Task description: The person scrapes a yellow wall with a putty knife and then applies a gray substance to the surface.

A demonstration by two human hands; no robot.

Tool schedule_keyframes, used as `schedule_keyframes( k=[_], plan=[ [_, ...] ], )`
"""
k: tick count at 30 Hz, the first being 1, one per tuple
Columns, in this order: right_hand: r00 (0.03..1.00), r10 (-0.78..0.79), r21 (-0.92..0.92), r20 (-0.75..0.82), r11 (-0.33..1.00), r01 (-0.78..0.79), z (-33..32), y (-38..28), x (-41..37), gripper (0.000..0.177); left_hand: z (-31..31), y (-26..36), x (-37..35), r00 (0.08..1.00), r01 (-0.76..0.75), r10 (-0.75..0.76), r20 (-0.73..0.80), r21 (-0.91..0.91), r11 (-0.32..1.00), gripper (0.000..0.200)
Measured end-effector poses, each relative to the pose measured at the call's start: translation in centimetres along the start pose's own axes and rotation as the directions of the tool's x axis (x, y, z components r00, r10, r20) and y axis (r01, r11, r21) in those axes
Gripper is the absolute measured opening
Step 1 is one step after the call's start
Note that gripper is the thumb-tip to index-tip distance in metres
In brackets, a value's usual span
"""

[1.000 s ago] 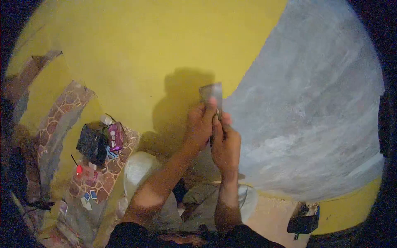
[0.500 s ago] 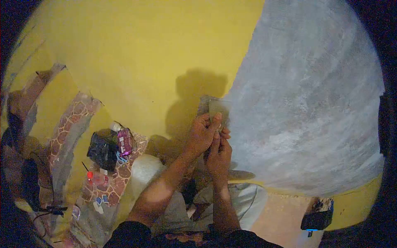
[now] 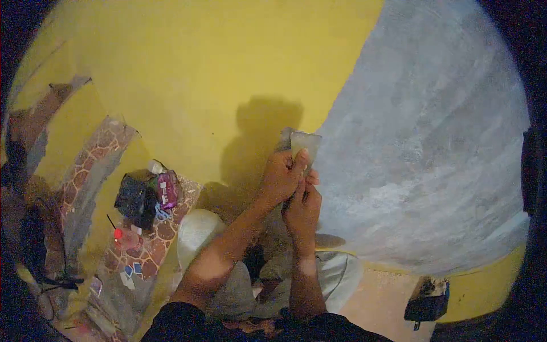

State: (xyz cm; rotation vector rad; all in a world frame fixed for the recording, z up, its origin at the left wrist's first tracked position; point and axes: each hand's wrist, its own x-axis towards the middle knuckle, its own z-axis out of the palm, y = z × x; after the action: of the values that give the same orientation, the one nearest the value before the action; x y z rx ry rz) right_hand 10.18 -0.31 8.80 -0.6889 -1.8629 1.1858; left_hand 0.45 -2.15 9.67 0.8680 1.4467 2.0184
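A thin grey plate (image 3: 307, 141), flat like a scraper blade and wider at its top edge, stands upright between my hands in front of the wall. My left hand (image 3: 279, 175) is closed around it, the thumb pressed on its face. Just below and to the right, my right hand (image 3: 302, 212) is closed at the plate's lower end, its fingertips meeting the left hand's. Whatever lies inside the fingers is hidden. A darker grey patch shows at the plate's left side, above the left knuckles.
The wall is yellow (image 3: 188, 68) at left and grey, streaky plaster (image 3: 421, 142) at right. On the left a black bag (image 3: 134, 196), a purple packet (image 3: 167, 191) and a red-capped item (image 3: 118, 233) lie on a stone-patterned strip. A black box (image 3: 427, 299) sits at lower right.
The plate's face is turned more upright and shows more clearly above the left hand. Both hands keep their hold, with small finger shifts. The view has shifted slightly.
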Motion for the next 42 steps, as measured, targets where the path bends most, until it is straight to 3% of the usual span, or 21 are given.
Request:
schedule_keyframes(
  k=[2,5,7,11,13,14,16,18,20,22,23,25,26,28,32,36,38,39,40,41,42],
  plan=[
    [0.998,-0.055,-0.005,-0.025,0.998,0.055,-0.2,-0.1,0.1,0.048,0.2,-0.4,0.2,0.999,0.036,-0.036,-0.024,-0.019,0.999,0.048],
    [0.997,0.056,-0.007,0.048,0.998,-0.055,-0.6,-0.1,0.2,0.045,0.5,0.7,-0.4,0.998,0.023,-0.021,-0.06,0.031,0.999,0.05],
    [0.991,-0.116,-0.099,-0.071,0.989,0.109,-0.2,0.9,0.3,0.041,0.9,0.9,-0.6,0.998,0.017,-0.018,-0.064,-0.022,1.0,0.051],
    [0.997,-0.064,-0.1,0.032,0.993,0.067,-1.1,1.0,0.5,0.037,1.1,1.1,-1.0,0.997,0.058,-0.065,-0.044,-0.131,0.99,0.052],
    [0.955,-0.296,-0.006,-0.038,0.955,0.296,-1.0,-1.3,0.5,0.035,0.7,1.0,-0.2,0.996,0.07,-0.079,-0.032,-0.221,0.973,0.051],
    [0.955,-0.294,-0.003,-0.04,0.956,0.294,-1.3,-1.5,0.4,0.035,0.5,1.0,-0.1,0.995,0.088,-0.096,-0.015,-0.293,0.952,0.05],
    [0.997,-0.026,0.007,0.068,1.0,0.025,-1.7,-2.1,0.7,0.036,0.3,1.5,-0.4,0.993,0.117,-0.121,0.003,-0.295,0.948,0.049],
    [0.998,-0.036,0.006,0.051,0.999,0.036,-1.7,-0.3,0.3,0.036,0.4,0.9,-0.5,0.988,0.149,-0.151,0.019,-0.293,0.944,0.047],
    [0.998,-0.045,0.012,0.032,0.999,0.044,-1.9,0.8,-0.6,0.036,0.4,-1.5,0.0,0.999,0.026,-0.02,0.032,-0.189,0.982,0.044],
    [0.972,0.207,0.251,0.108,0.941,-0.228,-2.9,1.7,-1.6,0.038,1.4,0.5,-1.6,0.999,0.039,-0.042,-0.016,-0.122,0.992,0.043],
    [0.971,0.215,0.257,0.108,0.937,-0.237,-2.9,2.2,-1.9,0.038,1.8,1.0,-2.2,0.996,0.056,-0.061,-0.068,-0.073,0.996,0.043],
    [0.999,0.046,0.267,0.012,0.962,-0.048,-3.0,3.1,-2.3,0.039,1.4,-0.6,-1.7,0.999,0.0,-0.004,-0.051,-0.075,0.997,0.043],
    [0.998,0.055,0.269,0.011,0.961,-0.056,-3.0,2.6,-2.5,0.039,1.3,-0.8,-1.7,0.998,-0.064,0.061,-0.036,-0.081,0.995,0.043],
    [0.991,-0.066,-0.041,-0.12,0.997,0.061,-3.1,0.9,-2.6,0.038,0.8,-0.8,-2.2,0.991,-0.132,0.132,-0.006,-0.069,0.989,0.044],
    [0.937,-0.301,-0.187,-0.18,0.945,0.268,-2.5,-0.4,-2.2,0.036,1.2,1.7,-3.2,0.96,-0.281,0.281,-0.003,-0.03,0.959,0.043],
    [0.951,-0.287,-0.241,-0.112,0.937,0.254,-2.4,0.8,-1.9,0.032,0.8,0.4,-2.5,0.959,-0.269,0.268,-0.091,-0.002,0.963,0.041],
    [0.954,-0.288,-0.297,-0.088,0.922,0.251,-2.4,1.1,-1.9,0.029,0.2,0.6,-2.6,0.978,-0.154,0.178,-0.106,0.202,0.967,0.038],
    [0.987,-0.153,-0.166,-0.048,0.976,0.143,-2.4,1.3,-2.0,0.027,0.2,0.1,-2.5,0.98,-0.146,0.17,-0.101,0.206,0.967,0.038],
    [1.0,-0.022,-0.034,0.005,0.999,0.022,-2.3,1.5,-2.1,0.025,0.4,-0.3,-2.1,0.987,-0.134,0.141,-0.081,0.081,0.988,0.038],
    [1.0,-0.01,-0.026,-0.008,1.0,0.009,-2.2,1.6,-2.2,0.025,0.5,-0.8,-1.9,0.992,-0.113,0.111,-0.055,-0.043,0.993,0.038],
    [0.999,0.036,-0.001,0.014,0.999,-0.036,-2.1,1.8,-2.4,0.024,0.4,-1.3,-2.0,0.994,-0.103,0.101,-0.04,-0.033,0.994,0.038]
  ],
)
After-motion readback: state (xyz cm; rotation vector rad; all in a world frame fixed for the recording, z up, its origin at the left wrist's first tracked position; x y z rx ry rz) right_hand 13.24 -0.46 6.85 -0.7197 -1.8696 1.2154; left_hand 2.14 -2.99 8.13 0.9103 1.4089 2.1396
